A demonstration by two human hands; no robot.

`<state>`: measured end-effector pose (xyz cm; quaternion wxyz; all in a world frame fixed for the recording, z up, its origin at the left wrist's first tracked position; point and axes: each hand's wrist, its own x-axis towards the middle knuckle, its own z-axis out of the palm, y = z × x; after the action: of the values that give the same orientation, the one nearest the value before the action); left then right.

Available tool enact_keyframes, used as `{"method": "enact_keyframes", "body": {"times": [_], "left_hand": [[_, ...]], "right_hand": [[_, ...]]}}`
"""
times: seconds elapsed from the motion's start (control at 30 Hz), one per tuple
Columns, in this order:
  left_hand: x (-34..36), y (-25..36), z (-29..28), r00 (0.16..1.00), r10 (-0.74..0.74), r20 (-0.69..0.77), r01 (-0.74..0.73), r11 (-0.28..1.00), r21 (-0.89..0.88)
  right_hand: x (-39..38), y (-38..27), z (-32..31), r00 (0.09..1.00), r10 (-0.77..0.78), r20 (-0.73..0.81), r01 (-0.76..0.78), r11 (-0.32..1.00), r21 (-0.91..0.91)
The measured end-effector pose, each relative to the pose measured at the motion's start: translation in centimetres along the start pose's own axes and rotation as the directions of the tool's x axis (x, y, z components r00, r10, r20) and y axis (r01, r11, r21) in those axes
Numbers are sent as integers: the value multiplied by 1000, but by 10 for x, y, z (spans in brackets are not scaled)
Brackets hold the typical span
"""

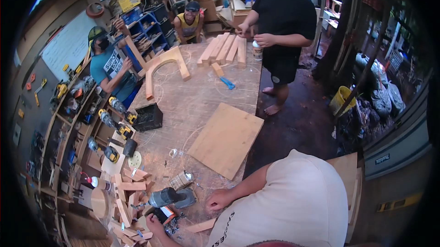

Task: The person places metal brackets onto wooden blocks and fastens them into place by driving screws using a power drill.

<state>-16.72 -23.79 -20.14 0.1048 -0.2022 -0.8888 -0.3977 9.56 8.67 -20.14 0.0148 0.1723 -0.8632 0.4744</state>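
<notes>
My right hand rests on the worn wooden table with its fingers curled; whatever is under them is hidden. Beside it lies a grey-and-black cordless drill on its side, with an open can just behind. At the lower edge, my left hand is closed at the fingertips, close to a small orange-and-white box; I cannot make out what it pinches. Dark screws are spilled next to the box. A narrow wood strip lies between my hands.
Cut wood blocks pile up at left. Beyond are a square board, a black bin, several drills, an arched wooden frame and planks. A standing person holds a white bottle; two others are across the table.
</notes>
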Motion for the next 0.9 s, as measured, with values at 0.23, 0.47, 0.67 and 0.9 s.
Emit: {"method": "enact_keyframes", "body": {"times": [0.23, 0.47, 0.67, 0.9], "left_hand": [[2, 43, 1, 976, -177, 125, 192, 974, -120], [1, 23, -2, 959, -235, 160, 272, 923, -273], [2, 35, -3, 962, -228, 151, 260, 936, -238], [-7, 20, -4, 962, -235, 141, 263, 938, -228]], "right_hand": [[-4, -17, -128, 973, 38, 227, -111, 941, 321], [41, -32, -386, 787, 547, -283, -614, 736, -286], [55, -97, -541, 688, 275, -672, -699, 498, -513], [84, -138, -470, 843, 197, -501, -499, 635, -590]]}}
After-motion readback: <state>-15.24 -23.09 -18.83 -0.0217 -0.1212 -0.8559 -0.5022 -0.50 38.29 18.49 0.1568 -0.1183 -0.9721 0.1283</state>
